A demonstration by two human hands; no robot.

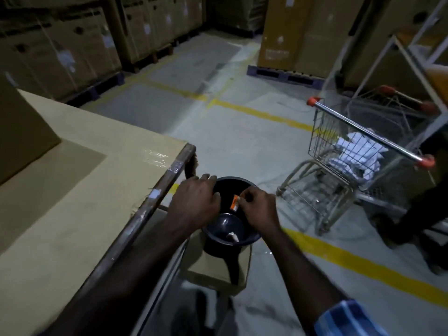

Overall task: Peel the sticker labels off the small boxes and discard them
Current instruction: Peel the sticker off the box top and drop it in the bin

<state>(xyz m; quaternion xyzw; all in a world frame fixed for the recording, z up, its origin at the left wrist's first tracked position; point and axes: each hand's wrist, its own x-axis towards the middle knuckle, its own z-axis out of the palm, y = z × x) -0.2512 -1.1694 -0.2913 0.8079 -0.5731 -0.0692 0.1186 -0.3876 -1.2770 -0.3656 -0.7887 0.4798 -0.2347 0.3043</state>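
Both my hands are over a black bucket point(252, 236) that stands on a cardboard box on the floor. My right hand point(259, 209) pinches a small orange and white sticker label point(234, 202) above the bucket's opening. My left hand point(196, 202) hovers at the bucket's left rim with fingers loosely curled; I cannot see whether it holds anything. A crumpled white label point(232, 236) lies inside the bucket. No small boxes show in this view.
A table point(72, 202) with a taped cardboard top and metal edge is on my left, a large carton point(21, 132) on it. A wire shopping cart point(358, 163) holding white paper stands right. Another person's legs point(417, 221) are at the far right. Stacked cartons on pallets line the back.
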